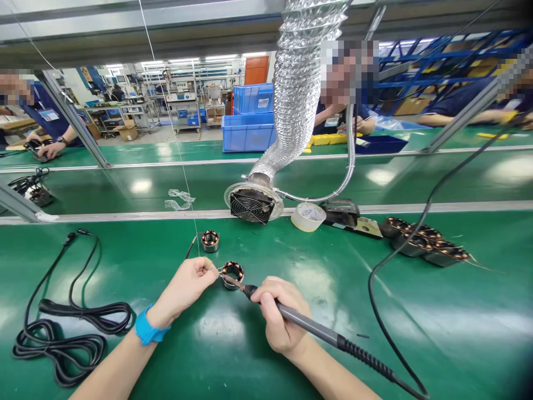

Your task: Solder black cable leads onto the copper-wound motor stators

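Seen from the head camera, two hands work over a green counter (458, 333). The left hand (185, 286), with a blue wristband (152, 326), has its fingertips pressed together at the rim of a copper-wound motor stator (232, 275); whatever they pinch is too small to tell. The right hand (281, 314) wraps around a grey soldering iron (312, 325) with a ribbed black grip, its thin metal tip reaching the same stator's rim.

That stator sits on the counter, and a second one (210, 241) stands just beyond it. Further right lies a cluster of about four more (420, 241), overlapping too much for an exact count.

One coiled black cable (62, 339) lies at the left, and one black cord (400, 261) curves down the right. Beyond the stators are one roll of tape (308, 216) and one grilled fan intake (252, 204) on a crinkled foil duct (295, 83). Two blue plastic crates (247, 133) stand stacked in the background, and three co-workers sit at the far counter.
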The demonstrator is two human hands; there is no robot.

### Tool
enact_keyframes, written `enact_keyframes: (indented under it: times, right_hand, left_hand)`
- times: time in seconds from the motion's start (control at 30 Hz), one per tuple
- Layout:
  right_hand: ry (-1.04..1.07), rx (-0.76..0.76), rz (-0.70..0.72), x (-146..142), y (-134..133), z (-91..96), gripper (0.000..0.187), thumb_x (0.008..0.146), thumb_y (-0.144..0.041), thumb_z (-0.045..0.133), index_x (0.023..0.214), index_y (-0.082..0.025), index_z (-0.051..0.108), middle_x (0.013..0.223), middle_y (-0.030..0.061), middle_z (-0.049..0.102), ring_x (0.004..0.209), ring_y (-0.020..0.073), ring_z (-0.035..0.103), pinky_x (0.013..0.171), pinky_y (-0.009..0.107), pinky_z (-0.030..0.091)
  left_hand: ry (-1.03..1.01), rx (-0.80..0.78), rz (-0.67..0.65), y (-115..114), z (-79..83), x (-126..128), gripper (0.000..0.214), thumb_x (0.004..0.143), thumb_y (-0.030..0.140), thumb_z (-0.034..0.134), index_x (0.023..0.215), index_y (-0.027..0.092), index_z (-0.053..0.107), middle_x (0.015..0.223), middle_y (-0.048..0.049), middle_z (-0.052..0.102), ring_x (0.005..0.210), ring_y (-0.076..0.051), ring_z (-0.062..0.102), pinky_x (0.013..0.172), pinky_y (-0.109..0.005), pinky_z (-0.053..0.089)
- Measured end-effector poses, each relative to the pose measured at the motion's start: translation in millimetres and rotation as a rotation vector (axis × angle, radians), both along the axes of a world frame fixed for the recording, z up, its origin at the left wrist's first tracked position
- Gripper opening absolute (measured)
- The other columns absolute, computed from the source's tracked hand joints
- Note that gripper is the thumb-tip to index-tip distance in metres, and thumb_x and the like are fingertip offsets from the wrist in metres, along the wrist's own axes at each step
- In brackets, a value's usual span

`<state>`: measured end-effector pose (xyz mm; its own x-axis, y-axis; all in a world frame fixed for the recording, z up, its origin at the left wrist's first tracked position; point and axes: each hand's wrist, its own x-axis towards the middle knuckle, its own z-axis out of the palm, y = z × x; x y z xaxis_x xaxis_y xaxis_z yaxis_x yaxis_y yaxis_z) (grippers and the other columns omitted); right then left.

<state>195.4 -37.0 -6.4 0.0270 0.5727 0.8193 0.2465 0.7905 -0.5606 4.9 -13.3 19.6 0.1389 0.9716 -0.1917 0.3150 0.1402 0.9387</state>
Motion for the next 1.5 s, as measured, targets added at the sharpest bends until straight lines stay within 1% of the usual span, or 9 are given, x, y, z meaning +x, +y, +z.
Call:
enact_keyframes:
  times: [0.13, 0.4, 0.53, 0.73, 0.87, 1.2, 1.37, 1.43, 1.5]
  right_hand:
    - [-0.038, 0.006, 0.003, -2.1, 0.2, 6.0, 0.025, 0.086, -0.008, 0.046, 0.071, -0.021, 0.06, 0.055, -0.0032, 0.061, 0.045, 0.0111, 0.053, 0.051, 0.026, 0.043]
    - [-0.066, -0.01, -0.019, -2.2, -1.3, 8.7, 0.024, 0.086, -0.009, 0.047, 0.071, -0.021, 0.061, 0.054, -0.0041, 0.061, 0.046, 0.0113, 0.056, 0.054, 0.026, 0.046]
    - [-0.025, -0.047, -0.019, -0.9, -1.2, 3.3, 0.025, 0.088, -0.011, 0.046, 0.071, -0.022, 0.061, 0.049, -0.0049, 0.055, 0.043, 0.0125, 0.052, 0.052, 0.027, 0.045]
    - [0.038, -0.075, -0.012, 1.2, 1.4, -7.4, 0.023, 0.092, -0.014, 0.047, 0.076, -0.022, 0.061, 0.053, -0.0032, 0.056, 0.046, 0.0131, 0.051, 0.052, 0.029, 0.042]
    - [0.041, -0.074, -0.006, 1.9, 2.4, -8.5, 0.023, 0.092, -0.014, 0.047, 0.076, -0.022, 0.061, 0.054, -0.0034, 0.057, 0.047, 0.0127, 0.052, 0.053, 0.029, 0.042]
    - [0.027, -0.12, -0.094, 1.6, 2.0, -9.3, 0.025, 0.095, -0.02, 0.047, 0.076, -0.022, 0.063, 0.054, -0.0024, 0.057, 0.047, 0.0148, 0.057, 0.052, 0.03, 0.047]
    - [-0.036, -0.195, -0.073, -2.3, 9.2, -6.1, 0.018, 0.096, -0.017, 0.048, 0.091, -0.022, 0.065, 0.07, -0.0004, 0.065, 0.059, 0.0147, 0.064, 0.061, 0.029, 0.052]
    - [-0.096, -0.22, -0.053, -4.6, 13.6, -6.7, 0.018, 0.096, -0.015, 0.048, 0.101, -0.023, 0.064, 0.081, 0.0019, 0.066, 0.069, 0.0156, 0.066, 0.068, 0.029, 0.053]
    - [-0.175, -0.245, -0.056, -7.2, 17.5, -9.8, 0.022, 0.093, -0.016, 0.052, 0.112, -0.023, 0.061, 0.094, 0.005, 0.065, 0.082, 0.0188, 0.066, 0.076, 0.033, 0.054]
  left_hand:
    - [0.014, -0.005, 0.006, -0.8, 1.4, -0.1, 0.025, 0.073, 0.041, 0.061, 0.071, 0.017, 0.057, 0.068, 0.002, 0.049, 0.066, -0.014, 0.041, 0.062, -0.026, 0.031]
    - [0.005, -0.003, 0.022, 0.2, 2.7, 2.0, 0.028, 0.071, 0.044, 0.062, 0.068, 0.018, 0.055, 0.066, 0.0027, 0.047, 0.065, -0.014, 0.041, 0.062, -0.026, 0.031]
    - [0.006, 0.001, 0.025, 0.1, 3.4, 2.5, 0.03, 0.07, 0.047, 0.063, 0.065, 0.018, 0.054, 0.064, 0.0027, 0.048, 0.063, -0.013, 0.041, 0.06, -0.025, 0.03]
    - [0.005, 0.003, 0.03, -0.1, 2.4, 2.0, 0.032, 0.071, 0.048, 0.063, 0.064, 0.019, 0.052, 0.061, 0.004, 0.045, 0.06, -0.012, 0.038, 0.058, -0.025, 0.029]
    - [0.009, 0.012, 0.031, -0.5, 2.9, 1.9, 0.029, 0.072, 0.044, 0.063, 0.064, 0.018, 0.053, 0.061, 0.0041, 0.046, 0.06, -0.012, 0.038, 0.057, -0.024, 0.029]
    - [0.014, 0.023, 0.014, 0.5, 0.5, 0.7, 0.026, 0.073, 0.043, 0.062, 0.068, 0.017, 0.057, 0.066, 0.0019, 0.05, 0.064, -0.014, 0.042, 0.061, -0.025, 0.031]
    - [0.008, 0.019, 0.034, 0.1, 4.6, 2.4, 0.027, 0.071, 0.043, 0.064, 0.067, 0.017, 0.059, 0.063, 0.0025, 0.052, 0.062, -0.013, 0.043, 0.06, -0.025, 0.033]
    - [0.0, 0.021, 0.037, 0.1, 6.2, 3.1, 0.028, 0.071, 0.044, 0.064, 0.066, 0.017, 0.058, 0.064, 0.002, 0.053, 0.063, -0.014, 0.045, 0.061, -0.025, 0.035]
    - [-0.002, 0.019, 0.039, 0.1, 6.8, 3.5, 0.029, 0.071, 0.046, 0.064, 0.066, 0.018, 0.058, 0.064, 0.0019, 0.053, 0.063, -0.014, 0.045, 0.062, -0.026, 0.036]
